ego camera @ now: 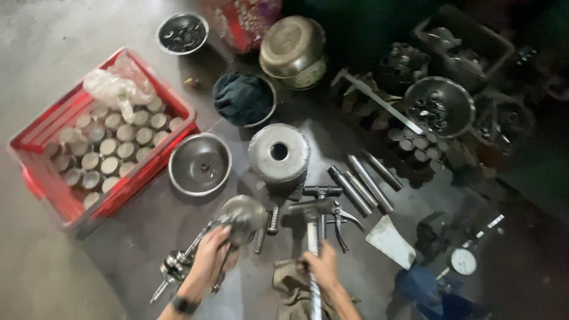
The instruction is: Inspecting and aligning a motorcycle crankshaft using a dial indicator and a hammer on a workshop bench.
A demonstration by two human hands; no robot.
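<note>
left hand (208, 256) is clamped on a round metal part (242, 214); right hand (322, 265) is closed round a metal rod (313, 249), near a steel bowl (200, 164) on the floor (35, 47).

— Hands?
— Left hand (208, 252) grips a round-headed metal assembly (240, 214) on a rod; right hand (322, 265) closed round a long metal bar (313, 261) under a clamp tool (320, 207).
— Surroundings?
— Red crate (44, 178) of metal cylinders (112, 148) at left, empty steel bowl (200, 164) beside it, drilled metal disc (278, 152) just beyond the hands.
</note>
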